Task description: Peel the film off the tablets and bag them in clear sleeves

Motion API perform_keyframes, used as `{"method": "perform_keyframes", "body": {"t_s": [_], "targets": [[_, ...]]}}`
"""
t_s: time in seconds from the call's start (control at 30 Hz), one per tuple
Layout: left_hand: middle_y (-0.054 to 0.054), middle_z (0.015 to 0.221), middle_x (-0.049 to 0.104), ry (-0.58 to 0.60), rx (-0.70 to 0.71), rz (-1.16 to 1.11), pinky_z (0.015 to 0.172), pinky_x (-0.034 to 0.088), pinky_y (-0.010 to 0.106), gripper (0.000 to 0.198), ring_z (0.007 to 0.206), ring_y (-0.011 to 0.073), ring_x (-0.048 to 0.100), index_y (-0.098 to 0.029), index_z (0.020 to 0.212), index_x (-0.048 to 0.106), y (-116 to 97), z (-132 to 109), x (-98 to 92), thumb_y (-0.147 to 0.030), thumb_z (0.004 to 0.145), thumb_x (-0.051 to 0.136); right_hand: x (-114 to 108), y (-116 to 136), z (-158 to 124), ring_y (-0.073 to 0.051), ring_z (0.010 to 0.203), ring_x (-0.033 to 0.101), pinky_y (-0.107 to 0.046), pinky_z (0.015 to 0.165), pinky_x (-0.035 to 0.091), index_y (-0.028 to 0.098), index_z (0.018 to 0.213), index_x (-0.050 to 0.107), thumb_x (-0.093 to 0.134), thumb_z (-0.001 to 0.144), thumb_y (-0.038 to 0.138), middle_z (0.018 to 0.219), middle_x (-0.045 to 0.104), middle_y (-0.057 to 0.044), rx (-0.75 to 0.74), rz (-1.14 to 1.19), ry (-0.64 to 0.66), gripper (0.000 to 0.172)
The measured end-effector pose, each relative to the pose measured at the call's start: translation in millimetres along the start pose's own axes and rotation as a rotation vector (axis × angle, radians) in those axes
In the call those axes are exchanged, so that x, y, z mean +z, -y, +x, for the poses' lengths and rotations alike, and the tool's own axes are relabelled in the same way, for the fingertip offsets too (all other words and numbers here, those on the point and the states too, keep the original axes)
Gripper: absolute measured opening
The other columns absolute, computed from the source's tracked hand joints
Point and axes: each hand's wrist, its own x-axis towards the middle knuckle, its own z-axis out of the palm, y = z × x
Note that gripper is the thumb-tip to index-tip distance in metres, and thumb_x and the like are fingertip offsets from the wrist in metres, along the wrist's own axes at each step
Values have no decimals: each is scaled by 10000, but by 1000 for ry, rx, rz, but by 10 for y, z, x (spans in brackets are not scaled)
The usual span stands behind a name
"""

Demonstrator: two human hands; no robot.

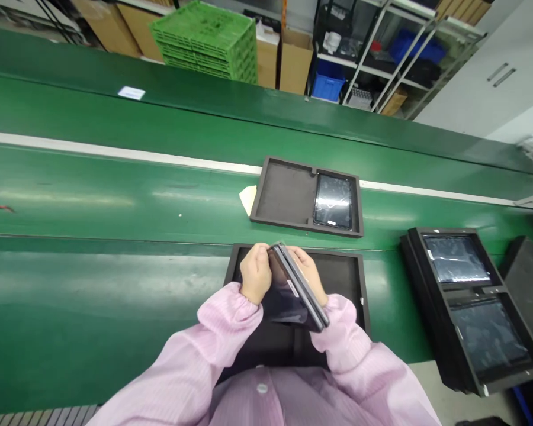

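Between my hands a tablet is held tilted on edge, its glossy dark face turned left with a small white label. Two grey edges run side by side along it; whether this is a second tablet or a back shell I cannot tell. My left hand pinches the upper left edge. Wrapped behind the right side, my right hand has its fingers partly hidden. Below them lies a black foam tray, partly covered by my arms. Beyond it, another foam tray carries a film-covered tablet in its right compartment.
At the right, stacked foam trays hold two tablets on top. A yellow paper peeks from under the far tray's left side. A white card lies on the green bench's back ledge. Green crates and shelving stand behind.
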Motion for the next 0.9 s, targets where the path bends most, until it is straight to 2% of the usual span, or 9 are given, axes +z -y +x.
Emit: {"method": "perform_keyframes", "body": {"t_s": [0.07, 0.17, 0.3, 0.53, 0.73, 0.83, 0.9], "targets": [[21, 691, 573, -17, -7, 41, 677, 390, 283, 305, 693, 173, 534, -209, 742, 509, 53, 31, 19, -353, 869, 272, -213, 109, -96, -157, 658, 563, -244, 626, 449, 162, 778, 685, 622, 774, 384, 740, 643, -18, 33, -34, 40, 231], [27, 717, 585, -37, -20, 87, 682, 387, 281, 312, 707, 173, 535, -207, 755, 518, 117, 66, 48, -348, 875, 267, -517, 251, -234, -138, 574, 539, -230, 530, 424, 162, 802, 707, 624, 790, 393, 696, 645, -23, 103, -33, 123, 246], [23, 712, 589, -41, -21, 117, 679, 388, 275, 315, 706, 169, 539, -211, 760, 526, 156, 70, 80, -352, 881, 271, -735, 386, -354, -149, 587, 550, -239, 522, 423, 164, 843, 727, 648, 778, 403, 682, 652, -35, 157, -100, 221, 260], [28, 707, 597, -45, -2, 135, 670, 394, 275, 315, 694, 171, 548, -204, 767, 536, 148, 50, 85, -342, 882, 277, -707, 574, -371, -142, 580, 552, -241, 536, 434, 194, 895, 737, 695, 728, 413, 742, 686, -20, 269, -283, 318, 279], [38, 713, 603, -47, 36, 138, 657, 407, 278, 323, 692, 177, 561, -198, 783, 536, 125, 10, 65, -342, 887, 266, -618, 740, -354, -136, 551, 542, -252, 564, 456, 189, 898, 739, 661, 749, 438, 667, 662, -5, 405, -386, 435, 301], [35, 710, 602, -47, 53, 134, 648, 406, 277, 312, 687, 176, 561, -199, 784, 536, 106, -33, 56, -340, 884, 276, -571, 805, -407, -139, 545, 541, -260, 565, 452, 174, 858, 740, 662, 731, 471, 660, 649, -9, 489, -381, 426, 333], [35, 705, 600, -45, 77, 135, 646, 402, 281, 310, 683, 177, 558, -201, 774, 534, 85, -66, 59, -337, 884, 278, -550, 825, -459, -136, 530, 515, -255, 548, 431, 166, 764, 733, 669, 712, 490, 627, 621, -3, 510, -383, 391, 335]]}}
